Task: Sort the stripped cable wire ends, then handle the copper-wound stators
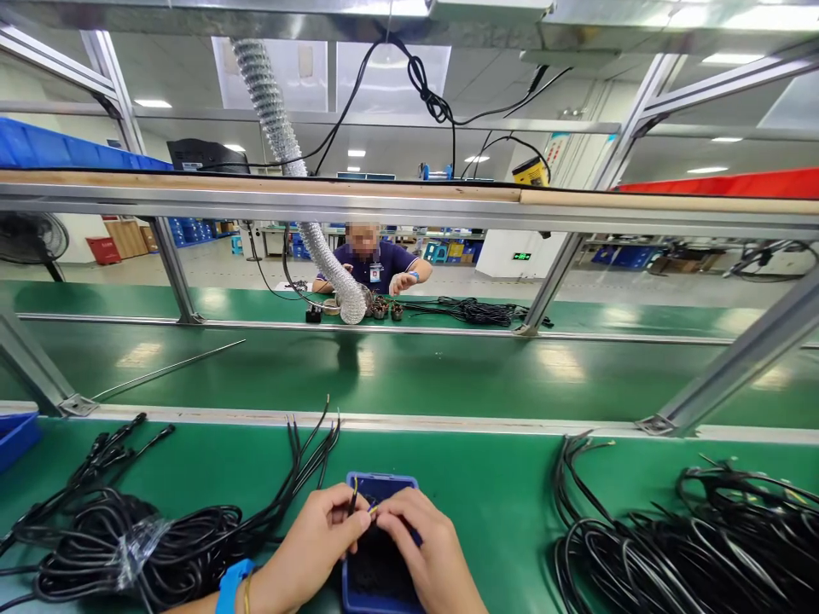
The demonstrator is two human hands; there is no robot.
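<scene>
My left hand [316,541] is closed on the end of a black cable [352,497], from which a yellow wire sticks up. Facing it, my right hand [427,537] pinches at thin blue and yellowish wires [373,506] between the fingertips. Both hands are over a blue bin [346,588] with small dark pieces inside, too dark to make out. Left of the hands lies a bundle of black cables [205,537], wrapped with clear plastic; several stripped ends point away from me.
A large pile of black cables [678,546] lies at the right. Metal frame posts [555,273] and a shelf beam [409,205] cross in front. Beyond, a person [364,256] sits near a silver duct hose [323,256] and more cables [477,310]. A thin rod [170,368] lies across the middle strip.
</scene>
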